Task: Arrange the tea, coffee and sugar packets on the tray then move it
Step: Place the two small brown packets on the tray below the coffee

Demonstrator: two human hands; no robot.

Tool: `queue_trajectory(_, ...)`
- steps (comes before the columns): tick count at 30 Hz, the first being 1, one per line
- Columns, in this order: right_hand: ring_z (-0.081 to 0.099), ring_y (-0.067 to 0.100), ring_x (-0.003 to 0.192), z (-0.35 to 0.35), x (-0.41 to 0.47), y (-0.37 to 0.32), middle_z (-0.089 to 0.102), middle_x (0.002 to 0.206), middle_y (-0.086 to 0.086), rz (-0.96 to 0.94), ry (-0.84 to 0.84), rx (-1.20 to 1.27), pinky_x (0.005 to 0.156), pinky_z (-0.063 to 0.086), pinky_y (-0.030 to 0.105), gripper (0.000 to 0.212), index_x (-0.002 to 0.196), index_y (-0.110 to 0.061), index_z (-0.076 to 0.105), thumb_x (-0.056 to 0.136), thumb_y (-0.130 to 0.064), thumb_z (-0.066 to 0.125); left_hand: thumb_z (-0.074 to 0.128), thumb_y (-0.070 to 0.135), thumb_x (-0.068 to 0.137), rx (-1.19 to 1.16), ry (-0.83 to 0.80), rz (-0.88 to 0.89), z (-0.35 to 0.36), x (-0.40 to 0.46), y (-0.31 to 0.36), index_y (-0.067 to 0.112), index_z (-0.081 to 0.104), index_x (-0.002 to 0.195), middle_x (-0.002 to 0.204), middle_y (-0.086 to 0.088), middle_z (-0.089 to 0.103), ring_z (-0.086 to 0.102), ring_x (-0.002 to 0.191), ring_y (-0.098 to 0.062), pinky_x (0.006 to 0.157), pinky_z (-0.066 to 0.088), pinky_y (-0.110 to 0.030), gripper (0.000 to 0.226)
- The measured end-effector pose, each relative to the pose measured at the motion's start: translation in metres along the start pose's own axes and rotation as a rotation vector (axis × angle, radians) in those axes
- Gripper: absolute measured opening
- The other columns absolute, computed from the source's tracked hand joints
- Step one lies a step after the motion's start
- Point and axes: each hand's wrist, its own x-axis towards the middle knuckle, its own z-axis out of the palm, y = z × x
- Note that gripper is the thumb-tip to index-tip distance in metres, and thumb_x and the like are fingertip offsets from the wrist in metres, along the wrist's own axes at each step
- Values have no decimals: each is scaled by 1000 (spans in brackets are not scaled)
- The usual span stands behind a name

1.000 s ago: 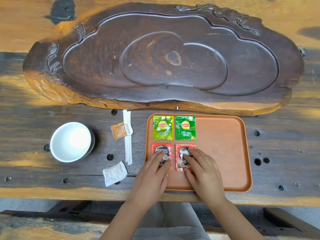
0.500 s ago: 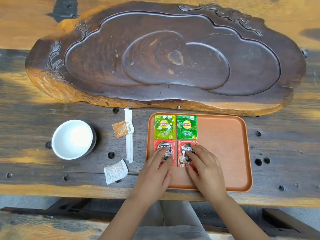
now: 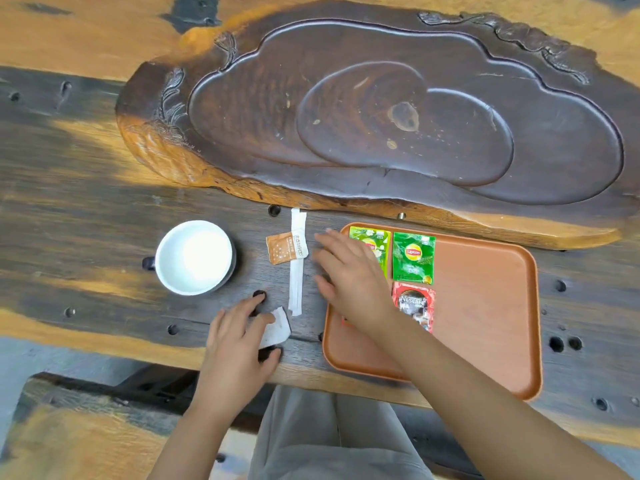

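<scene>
While sugar packets wait off tray, task about half done. White cup far left of left hand, looks empty. Left hand pinches white packet on surface. Orange packet and long white stick between hands, beyond left hand. Right hand spread, reaching toward them. Tray under and right of right hand holds two green tea packets and red coffee packet; second coffee mostly hidden. Left: sugars onto tray, then move tray.

The right hand is blurring at the fingertips and covering most of the light green tea packet plus the coffee packet under its wrist. The left hand is hiding half the white packet, so its print's unreadable.
</scene>
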Motion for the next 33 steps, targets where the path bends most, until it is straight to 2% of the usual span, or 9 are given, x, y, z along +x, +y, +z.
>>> queue_trajectory(2,56,30,117,10,24,-5,65,120,11,-62,-78,-43,94,45,44,38,96,-11,66,60,-11,79,83,15,53,15,-29,7,3,-3,-7,14,60,94,120,-11,59,43,109,-21,101,24,-40,48)
queue_trajectory(5,61,32,110,20,46,-8,68,112,15,-124,-177,-117,90,48,42,40,90,-9,68,53,-11,83,83,12,54,-27,-9,2,7,-5,-10,15,60,92,112,-8,62,44,102,-20,87,41,-39,45)
queue_trajectory(8,67,31,87,27,53,-8,71,90,13,-140,-182,-146,78,53,36,41,79,-8,67,42,-2,83,79,9,60,-71,17,-37,8,-5,-10,14,63,92,109,-5,64,47,100,-17,75,50,-35,36)
queue_trajectory(11,63,32,73,31,54,-8,66,79,12,-128,-168,-125,64,53,33,37,71,-5,65,40,9,79,64,16,71,-91,62,-19,6,-5,-10,14,65,91,106,-2,66,50,100,-14,76,49,-30,20)
queue_trajectory(14,60,33,70,31,52,-10,63,77,13,-111,-162,-82,56,51,32,30,69,-2,63,46,13,75,47,27,77,-140,78,-56,-1,-3,-7,16,67,91,102,4,69,53,97,-10,75,46,-22,26)
queue_trajectory(18,59,32,77,11,42,-13,65,84,13,-75,-33,51,64,53,37,11,74,-1,63,68,6,68,46,26,83,-316,132,-110,-13,1,-2,12,69,91,94,2,67,58,87,-10,77,45,-18,28)
queue_trajectory(22,54,24,90,-27,-4,-4,66,96,11,40,155,162,80,41,26,3,79,-4,65,79,-5,62,55,14,82,-528,171,-147,-21,9,22,14,72,89,85,11,64,56,84,2,75,39,-5,18)
queue_trajectory(29,54,23,95,-59,-124,24,57,104,4,213,139,72,87,38,20,16,80,-7,66,85,-16,54,50,25,84,-569,-106,62,6,23,77,19,71,92,84,9,66,56,81,-1,73,40,-7,24)
queue_trajectory(33,55,26,93,-50,-163,28,62,100,9,202,66,19,79,44,29,18,83,-9,62,90,-18,49,53,19,82,-545,-207,87,23,25,91,18,72,96,87,10,63,57,83,-3,77,41,-9,24)
